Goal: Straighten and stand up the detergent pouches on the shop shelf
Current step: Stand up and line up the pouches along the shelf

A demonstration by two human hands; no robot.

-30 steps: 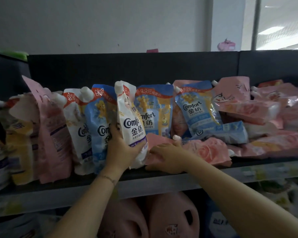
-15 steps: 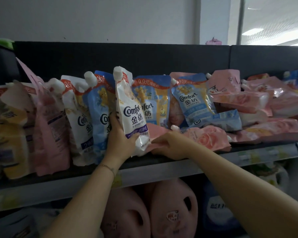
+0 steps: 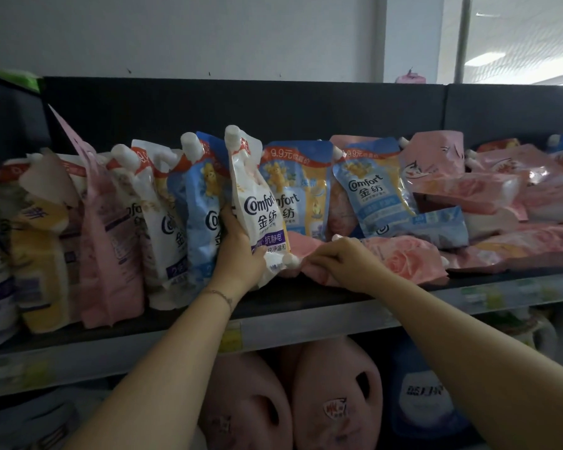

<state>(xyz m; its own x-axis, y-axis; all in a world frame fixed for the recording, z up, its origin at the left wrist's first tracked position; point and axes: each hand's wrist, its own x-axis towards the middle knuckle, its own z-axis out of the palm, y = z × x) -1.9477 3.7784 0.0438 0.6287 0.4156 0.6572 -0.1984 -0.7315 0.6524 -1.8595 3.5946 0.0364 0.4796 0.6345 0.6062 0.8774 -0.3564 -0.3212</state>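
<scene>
- Two pouches are held: white pouch (image 3: 257,203) gripped upright by left hand (image 3: 238,254) on the shelf (image 3: 306,297).
- Flat pink pouch (image 3: 400,258), just right, pinched by right hand (image 3: 342,261); next, it should likely be stood up.

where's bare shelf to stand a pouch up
Only the dark shelf board's front strip is bare, between the left hand and right hand, below the white Comfort pouch and flat pink rose-print pouch. The upright row left and pink heap right are packed.
</scene>
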